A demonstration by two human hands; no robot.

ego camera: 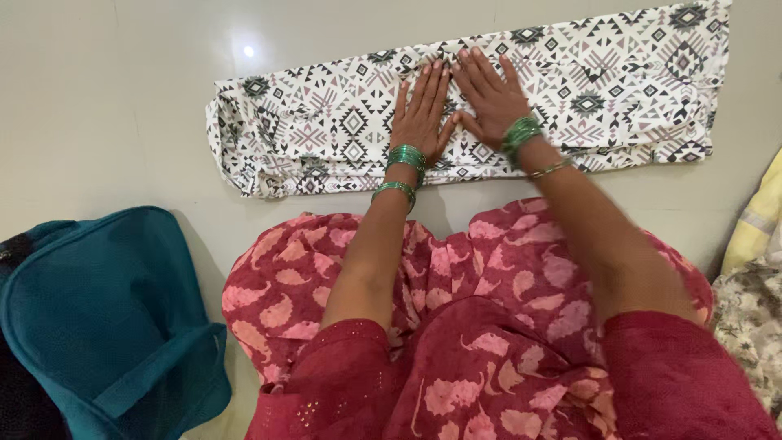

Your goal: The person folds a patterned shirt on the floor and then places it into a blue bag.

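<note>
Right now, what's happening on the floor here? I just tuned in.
A person seated on the floor presses both palms flat on a long folded cloth with a black, white and mauve geometric print. The left hand and right hand lie side by side near the cloth's middle, fingers spread and pointing away from the body, with green bangles on both wrists. The cloth lies stretched out across the pale floor. A teal bag sits to the person's left, and more fabric lies at the right edge.
</note>
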